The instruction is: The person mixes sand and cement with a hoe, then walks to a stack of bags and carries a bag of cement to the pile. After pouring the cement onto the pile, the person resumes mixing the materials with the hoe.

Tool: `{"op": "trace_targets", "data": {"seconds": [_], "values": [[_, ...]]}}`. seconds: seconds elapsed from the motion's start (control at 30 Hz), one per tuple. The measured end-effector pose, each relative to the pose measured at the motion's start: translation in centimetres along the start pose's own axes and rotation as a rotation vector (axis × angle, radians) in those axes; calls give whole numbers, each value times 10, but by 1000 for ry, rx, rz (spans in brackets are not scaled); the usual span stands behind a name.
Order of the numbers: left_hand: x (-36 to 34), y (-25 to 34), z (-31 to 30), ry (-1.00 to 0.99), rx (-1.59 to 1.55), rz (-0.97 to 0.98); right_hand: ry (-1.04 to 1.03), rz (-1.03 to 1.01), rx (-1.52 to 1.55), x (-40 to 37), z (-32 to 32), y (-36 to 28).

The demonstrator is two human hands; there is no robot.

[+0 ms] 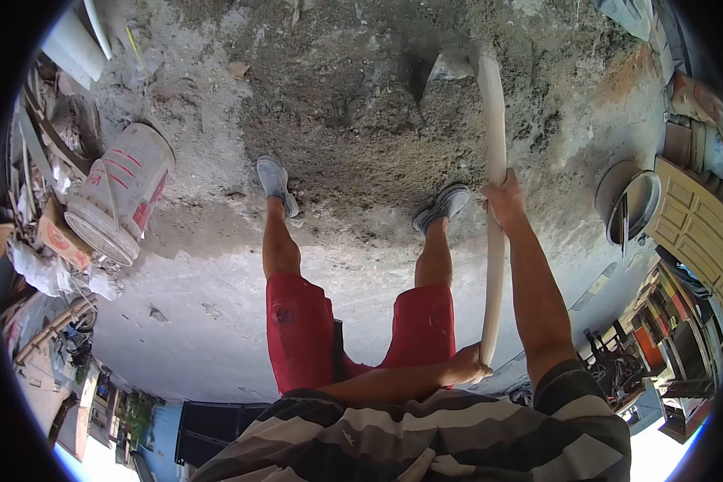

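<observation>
A long pale wooden handle [496, 273] runs down the right of centre. My right hand [504, 201] is wrapped round its middle. Near my body, my left hand [467, 365] grips the lower end, with its forearm crossing my waist. At the top, the handle reaches a grey metal blade [451, 66] that is partly hidden in a heap of damp, grey-brown sand or mortar [337, 112]. My two shod feet stand at the heap's near edge.
A stained white bucket [124, 189] stands on the left beside cardboard, wood scraps and rubbish. Another round bucket [631, 205] is on the right, near a panelled yellowish door [691, 221]. Shelves with mixed items line the lower right.
</observation>
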State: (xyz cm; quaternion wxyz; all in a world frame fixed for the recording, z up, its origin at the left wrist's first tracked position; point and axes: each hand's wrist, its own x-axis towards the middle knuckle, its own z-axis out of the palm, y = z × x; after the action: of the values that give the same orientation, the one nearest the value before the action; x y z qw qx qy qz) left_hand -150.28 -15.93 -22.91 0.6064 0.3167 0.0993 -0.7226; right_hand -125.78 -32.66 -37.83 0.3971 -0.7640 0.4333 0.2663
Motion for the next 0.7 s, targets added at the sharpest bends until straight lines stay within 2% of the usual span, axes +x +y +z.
{"op": "trace_targets", "data": {"seconds": [0.1, 0.13, 0.23, 0.3, 0.37, 0.43, 0.47, 0.5, 0.57, 0.63, 0.67, 0.7], "values": [[8, 9, 0, -28, -47, -59, -94, -94, 152, -10, -20, -13], [11, 29, -9, 0, -45, -36, -138, -117, 203, 4, -23, -26], [49, 57, -31, 129, -65, 126, -311, -102, 411, 59, -22, -77], [78, 67, -42, 295, 48, 373, -446, -69, 513, 103, -11, -94], [85, 96, -49, 425, 122, 250, -532, -72, 553, 134, 8, -95], [111, 72, -51, 489, 147, 246, -570, 115, 442, 155, 36, -73], [120, 62, -48, 543, 162, 241, -520, 27, 335, 158, 50, -47], [117, 64, -41, 488, 121, 205, -465, -67, 225, 156, 60, -22], [127, 32, -15, 439, 102, 56, -342, 37, 176, 129, 61, 18], [116, 26, -3, 307, 74, -131, -391, 116, 198, 108, 45, 46], [112, 15, 5, 312, 73, -137, -384, 135, 239, 100, 37, 55], [109, 2, 12, 267, 101, -46, -371, 155, 281, 92, 27, 63]]}}
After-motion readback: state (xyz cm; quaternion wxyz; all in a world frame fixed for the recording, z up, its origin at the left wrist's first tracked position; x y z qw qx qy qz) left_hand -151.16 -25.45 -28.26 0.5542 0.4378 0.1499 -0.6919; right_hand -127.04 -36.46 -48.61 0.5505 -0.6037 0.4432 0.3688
